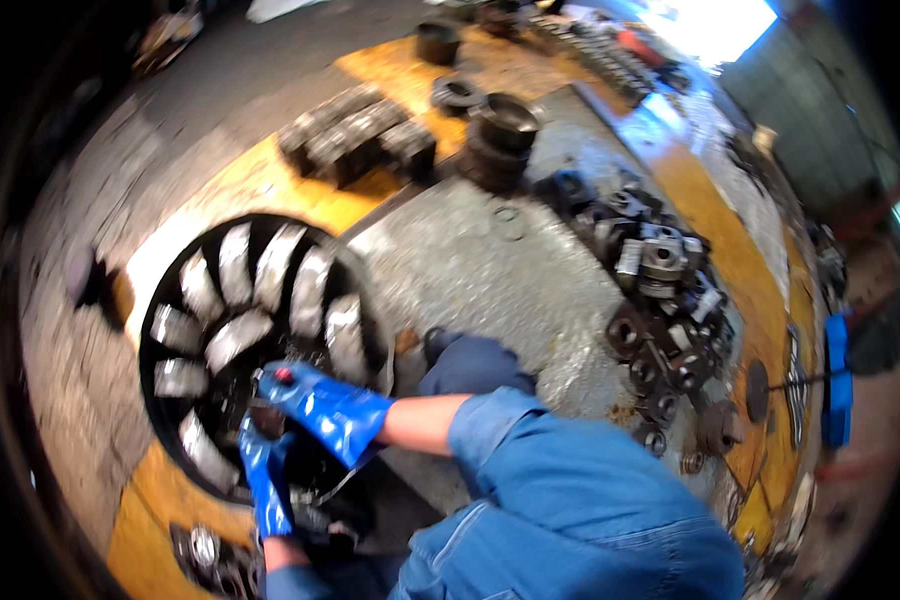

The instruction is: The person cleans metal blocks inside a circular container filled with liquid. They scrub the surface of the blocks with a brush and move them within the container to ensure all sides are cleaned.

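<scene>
A round black tub (153,375) stands in front of me on the left, holding several shiny metal rings (238,340) set on edge around its inside. Both my hands, in blue rubber gloves, are over the near part of this tub. My right hand (320,400) reaches in from the right with its fingers curled; a small red spot shows at them. Just below it, my left hand (264,470) is closed too. Between the two gloves a brownish metal piece (268,418) shows in part. The gloves hide its shape and most of what the fingers grip.
Beyond the tub stand rows of metal rings (355,135) and stacked dark cylinders (500,140). A grey metal plate (470,250) lies at centre, with a heap of machined parts (660,270) on its right. More metal parts (210,555) lie at the lower left.
</scene>
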The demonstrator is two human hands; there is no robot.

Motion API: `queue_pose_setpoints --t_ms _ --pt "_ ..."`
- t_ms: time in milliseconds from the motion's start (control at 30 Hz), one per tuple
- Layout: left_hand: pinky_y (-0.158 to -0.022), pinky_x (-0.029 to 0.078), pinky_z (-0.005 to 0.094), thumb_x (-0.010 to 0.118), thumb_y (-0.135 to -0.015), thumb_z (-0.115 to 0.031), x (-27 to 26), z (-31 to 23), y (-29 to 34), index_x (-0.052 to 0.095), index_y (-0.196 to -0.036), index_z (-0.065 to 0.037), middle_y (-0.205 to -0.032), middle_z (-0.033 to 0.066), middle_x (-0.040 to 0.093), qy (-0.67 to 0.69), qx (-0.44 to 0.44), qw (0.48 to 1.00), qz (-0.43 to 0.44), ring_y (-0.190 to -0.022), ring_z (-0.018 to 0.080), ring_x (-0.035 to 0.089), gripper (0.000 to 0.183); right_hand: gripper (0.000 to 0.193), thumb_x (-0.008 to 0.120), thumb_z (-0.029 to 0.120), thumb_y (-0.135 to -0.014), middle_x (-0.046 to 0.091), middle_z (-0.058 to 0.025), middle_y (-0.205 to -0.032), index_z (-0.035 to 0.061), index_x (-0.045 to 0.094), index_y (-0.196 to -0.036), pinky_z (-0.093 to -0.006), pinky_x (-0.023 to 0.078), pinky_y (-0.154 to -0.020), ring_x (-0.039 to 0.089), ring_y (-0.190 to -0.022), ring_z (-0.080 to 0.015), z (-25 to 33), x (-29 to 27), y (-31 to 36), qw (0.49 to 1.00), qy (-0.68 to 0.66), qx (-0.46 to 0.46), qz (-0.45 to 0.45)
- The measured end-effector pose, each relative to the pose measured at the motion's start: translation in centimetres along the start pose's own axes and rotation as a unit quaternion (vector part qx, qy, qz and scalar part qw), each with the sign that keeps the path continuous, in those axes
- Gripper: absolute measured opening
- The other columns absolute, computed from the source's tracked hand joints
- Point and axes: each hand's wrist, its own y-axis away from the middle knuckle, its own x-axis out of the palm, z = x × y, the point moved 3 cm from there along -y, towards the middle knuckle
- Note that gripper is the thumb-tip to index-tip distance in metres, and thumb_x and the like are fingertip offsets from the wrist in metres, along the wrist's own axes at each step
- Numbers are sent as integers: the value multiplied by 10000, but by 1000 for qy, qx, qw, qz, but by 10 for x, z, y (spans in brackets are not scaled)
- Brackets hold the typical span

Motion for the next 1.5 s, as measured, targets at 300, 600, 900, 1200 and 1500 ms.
queue_pose_setpoints --t_ms 300,600,900,1200,1500 --pt "-966 542 444 908 -599 -294 -26 -55 35 656 -1212 -34 -1171 208 717 -212 -69 974 -34 -1122 384 675 713 496 692 215 -990 695 -38 -1032 -15 562 -1410 -219 545 -779 625 -863 -58 -39 28 -1 997 -64 51 9" --pt "-934 556 422 941 -649 -362 -33 -52 57 662 -1152 10 -1127 222 730 -220 -137 965 -25 -1091 370 697 685 395 676 319 -902 737 -156 -910 3 713 -1136 -354 545 -762 700 -796 -243 -20 -22 -56 941 291 173 -5" --pt "-930 566 416 931 -663 -323 -35 -64 61 677 -1179 27 -1113 235 740 -217 -126 968 -23 -1072 375 710 673 317 578 305 -976 661 -77 -772 13 698 -959 -331 474 -668 606 -709 -156 50 -28 -8 988 67 142 17" --pt "-954 555 423 920 -671 -348 -33 -63 52 664 -1212 15 -1155 230 730 -249 -120 961 -14 -1113 367 696 700 397 662 414 -847 748 -182 -940 57 761 -989 -400 550 -851 721 -901 -305 -25 -30 -63 945 319 70 -20" --pt "-976 544 423 925 -670 -366 -32 -74 51 654 -1232 -1 -1187 232 719 -242 -137 961 -8 -1145 371 681 723 331 674 382 -851 717 -99 -819 65 735 -925 -360 539 -763 677 -782 -214 -49 -25 -82 943 326 66 25"
